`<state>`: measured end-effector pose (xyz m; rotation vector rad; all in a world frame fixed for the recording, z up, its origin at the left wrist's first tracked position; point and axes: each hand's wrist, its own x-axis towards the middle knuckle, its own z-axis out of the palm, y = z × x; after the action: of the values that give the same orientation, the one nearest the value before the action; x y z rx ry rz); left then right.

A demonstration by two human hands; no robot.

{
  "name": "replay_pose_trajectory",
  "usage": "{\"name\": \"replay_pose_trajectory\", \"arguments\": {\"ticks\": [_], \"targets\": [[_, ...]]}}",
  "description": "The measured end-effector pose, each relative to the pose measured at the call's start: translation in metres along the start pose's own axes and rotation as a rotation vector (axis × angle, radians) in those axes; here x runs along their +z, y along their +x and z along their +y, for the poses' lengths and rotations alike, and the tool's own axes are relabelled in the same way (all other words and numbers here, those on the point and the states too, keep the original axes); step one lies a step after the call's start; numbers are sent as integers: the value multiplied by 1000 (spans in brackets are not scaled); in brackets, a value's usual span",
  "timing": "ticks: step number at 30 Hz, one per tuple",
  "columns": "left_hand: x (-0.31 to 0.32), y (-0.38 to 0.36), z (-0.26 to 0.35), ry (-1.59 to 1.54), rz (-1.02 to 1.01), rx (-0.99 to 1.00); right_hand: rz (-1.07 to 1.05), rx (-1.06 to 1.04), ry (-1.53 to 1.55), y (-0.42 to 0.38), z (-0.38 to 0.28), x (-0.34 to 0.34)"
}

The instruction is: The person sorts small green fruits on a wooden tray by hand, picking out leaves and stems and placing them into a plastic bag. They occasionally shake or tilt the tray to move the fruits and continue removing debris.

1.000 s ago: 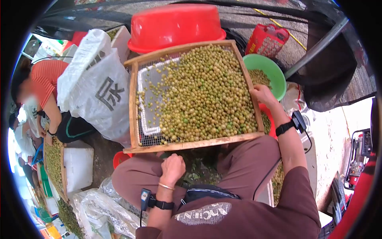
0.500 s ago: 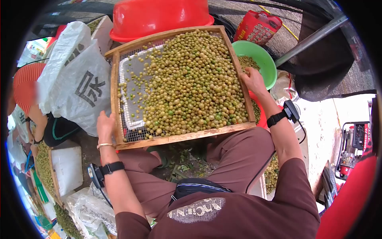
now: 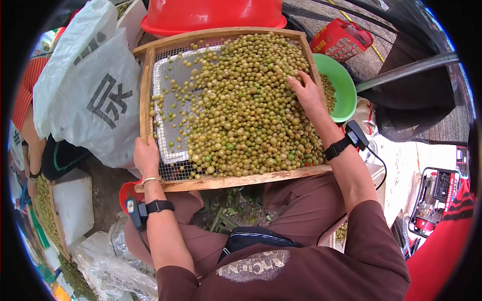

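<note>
A wooden-framed wire mesh tray (image 3: 231, 182) rests across my lap, tilted slightly. Small round green-yellow fruits (image 3: 241, 110) cover its middle and right side, thinning out towards the left. My left hand (image 3: 146, 158) is wrapped round the frame's left edge near the lower corner. Over at the right side of the tray, my right hand (image 3: 309, 94) touches the top of the fruits, its fingers apart. Under the mesh on the left, a white-rimmed grey panel (image 3: 170, 125) shows through.
Behind the tray stands a large red tub (image 3: 213, 14). A green basin (image 3: 346, 90) holding small fruits and a red printed container (image 3: 341, 39) are at the right. White sacks (image 3: 108, 100) lie left, beside another person (image 3: 35, 130). A machine (image 3: 434, 200) stands far right.
My right hand has moved from the frame's right edge onto the fruits. The tray sits slightly further right in view, and my left hand still holds its left edge.
</note>
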<state>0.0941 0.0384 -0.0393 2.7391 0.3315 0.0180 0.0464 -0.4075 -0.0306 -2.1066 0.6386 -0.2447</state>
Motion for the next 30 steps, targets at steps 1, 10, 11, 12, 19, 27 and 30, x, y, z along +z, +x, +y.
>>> {"name": "replay_pose_trajectory", "arguments": {"ticks": [1,10,11,12,19,27,30], "targets": [[0,1,0,7,1,-6,-71,127,14,-5,-20,-3],[-5,-1,6,-17,-33,-43,-276,266,305,-24,-100,64],[-5,-2,5,-14,-24,-44,-245,200,235,-18,-94,83],[-5,-2,4,-10,-17,-46,-216,137,164,-13,-88,99],[-4,-4,6,4,-12,-33,-529,96,91,-42,-174,98],[-1,0,5,2,-7,-42,-164,-417,-262,48,-117,37],[-2,1,6,-4,-1,-43,-130,-283,-461,74,-85,18]]}}
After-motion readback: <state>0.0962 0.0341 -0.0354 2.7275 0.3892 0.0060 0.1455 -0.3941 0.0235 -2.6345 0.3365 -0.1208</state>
